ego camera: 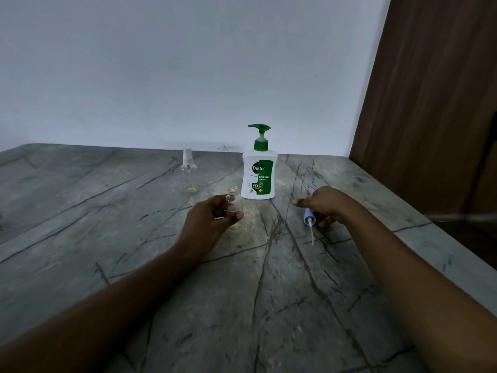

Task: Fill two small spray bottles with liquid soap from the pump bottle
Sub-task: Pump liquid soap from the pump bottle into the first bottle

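Uncapped spray bottle (234,208) is held upright, pinched by the left grip (207,219), just before the pump bottle (258,176). The right grip (322,204) is curled over the spray head (308,219); actual hold cannot be told. All items are kept well inside the bench (242,305) edges.

Single head-worn wide-angle view. Sits above near edge of grey veined table (107,189), faces forward and down toward white wall (161,63). Close range: forearms (107,305) enter from bottom corners, left hand (208,220) and right hand (326,203) mid-frame. Brown panel (430,103) bounds right side.
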The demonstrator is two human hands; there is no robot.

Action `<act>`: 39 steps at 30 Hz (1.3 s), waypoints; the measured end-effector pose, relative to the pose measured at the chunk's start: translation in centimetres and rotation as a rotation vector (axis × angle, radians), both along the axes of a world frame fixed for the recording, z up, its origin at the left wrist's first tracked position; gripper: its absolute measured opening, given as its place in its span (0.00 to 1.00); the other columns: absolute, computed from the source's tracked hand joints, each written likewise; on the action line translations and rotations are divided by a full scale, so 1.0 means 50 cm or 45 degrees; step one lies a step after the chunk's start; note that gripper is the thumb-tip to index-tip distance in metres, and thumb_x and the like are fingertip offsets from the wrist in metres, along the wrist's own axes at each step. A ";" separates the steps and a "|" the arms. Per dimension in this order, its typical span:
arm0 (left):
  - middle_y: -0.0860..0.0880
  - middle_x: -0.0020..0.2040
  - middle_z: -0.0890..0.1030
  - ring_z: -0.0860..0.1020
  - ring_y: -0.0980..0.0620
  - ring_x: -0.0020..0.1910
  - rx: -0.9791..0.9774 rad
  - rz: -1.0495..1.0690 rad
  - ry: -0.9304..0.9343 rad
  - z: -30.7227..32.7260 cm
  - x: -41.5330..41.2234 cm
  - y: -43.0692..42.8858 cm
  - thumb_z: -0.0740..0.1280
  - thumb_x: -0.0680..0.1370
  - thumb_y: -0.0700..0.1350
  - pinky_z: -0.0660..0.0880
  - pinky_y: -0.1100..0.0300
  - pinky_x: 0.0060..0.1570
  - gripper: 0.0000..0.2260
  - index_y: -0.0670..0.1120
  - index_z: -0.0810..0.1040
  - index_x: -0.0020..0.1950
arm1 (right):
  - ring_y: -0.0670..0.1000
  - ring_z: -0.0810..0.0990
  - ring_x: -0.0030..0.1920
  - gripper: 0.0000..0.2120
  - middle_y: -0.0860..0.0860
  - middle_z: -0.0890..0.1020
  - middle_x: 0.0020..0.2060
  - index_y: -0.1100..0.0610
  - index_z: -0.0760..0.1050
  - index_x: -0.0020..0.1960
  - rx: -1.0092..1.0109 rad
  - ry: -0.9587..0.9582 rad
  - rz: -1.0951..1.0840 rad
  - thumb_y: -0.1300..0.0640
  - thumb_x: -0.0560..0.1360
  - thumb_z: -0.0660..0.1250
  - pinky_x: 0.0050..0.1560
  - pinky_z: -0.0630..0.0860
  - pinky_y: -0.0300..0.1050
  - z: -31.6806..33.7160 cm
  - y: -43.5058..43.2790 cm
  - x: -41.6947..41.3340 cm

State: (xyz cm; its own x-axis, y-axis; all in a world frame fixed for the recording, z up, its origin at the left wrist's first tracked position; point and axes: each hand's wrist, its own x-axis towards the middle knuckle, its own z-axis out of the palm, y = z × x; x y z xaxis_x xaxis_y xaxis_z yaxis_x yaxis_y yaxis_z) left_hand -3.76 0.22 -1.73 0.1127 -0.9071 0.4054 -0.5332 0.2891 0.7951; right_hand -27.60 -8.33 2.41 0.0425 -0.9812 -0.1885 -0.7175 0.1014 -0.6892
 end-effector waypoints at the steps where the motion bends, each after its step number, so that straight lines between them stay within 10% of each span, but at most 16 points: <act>1: 0.55 0.48 0.82 0.79 0.62 0.46 -0.001 0.000 0.005 0.000 0.000 0.000 0.72 0.71 0.48 0.69 0.77 0.42 0.17 0.47 0.77 0.59 | 0.60 0.81 0.41 0.24 0.67 0.81 0.44 0.68 0.74 0.45 0.001 -0.014 -0.001 0.45 0.72 0.71 0.47 0.81 0.55 0.000 0.000 -0.001; 10: 0.56 0.46 0.82 0.79 0.64 0.45 0.002 0.005 0.019 -0.001 -0.001 0.001 0.72 0.71 0.47 0.68 0.79 0.40 0.17 0.47 0.78 0.59 | 0.62 0.81 0.42 0.17 0.67 0.80 0.47 0.65 0.76 0.42 0.024 0.003 -0.033 0.50 0.74 0.71 0.49 0.80 0.57 -0.003 -0.004 -0.015; 17: 0.55 0.50 0.81 0.78 0.65 0.46 0.008 -0.005 -0.044 0.003 -0.001 0.003 0.71 0.72 0.49 0.67 0.77 0.41 0.18 0.48 0.76 0.60 | 0.52 0.76 0.32 0.14 0.56 0.76 0.35 0.59 0.72 0.38 0.026 0.072 -0.057 0.52 0.73 0.71 0.30 0.75 0.43 -0.006 -0.005 -0.028; 24: 0.54 0.49 0.82 0.79 0.62 0.46 -0.007 0.018 -0.062 0.001 0.002 0.003 0.71 0.71 0.50 0.68 0.74 0.43 0.19 0.48 0.77 0.60 | 0.55 0.75 0.35 0.21 0.61 0.75 0.38 0.66 0.72 0.45 0.080 0.116 -0.057 0.47 0.71 0.73 0.37 0.78 0.49 0.010 0.015 -0.032; 28: 0.54 0.48 0.82 0.79 0.61 0.46 -0.017 0.031 -0.051 0.004 0.001 0.003 0.71 0.71 0.49 0.68 0.75 0.42 0.18 0.47 0.77 0.59 | 0.57 0.79 0.41 0.20 0.57 0.77 0.41 0.62 0.73 0.49 -0.336 0.253 -0.112 0.45 0.74 0.69 0.46 0.80 0.53 0.027 0.009 -0.027; 35: 0.52 0.52 0.81 0.79 0.58 0.50 -0.084 0.112 -0.040 0.004 0.003 0.004 0.71 0.72 0.50 0.67 0.75 0.43 0.20 0.47 0.75 0.63 | 0.54 0.71 0.63 0.39 0.56 0.69 0.66 0.56 0.59 0.73 -0.295 -0.456 0.158 0.51 0.69 0.75 0.58 0.70 0.48 0.059 -0.060 0.081; 39: 0.52 0.56 0.79 0.76 0.56 0.53 -0.067 0.120 -0.045 0.004 0.005 0.001 0.68 0.74 0.51 0.67 0.63 0.50 0.21 0.47 0.72 0.66 | 0.51 0.74 0.57 0.38 0.55 0.74 0.61 0.58 0.59 0.72 -0.264 -0.630 0.271 0.61 0.68 0.76 0.56 0.72 0.43 0.054 -0.093 0.125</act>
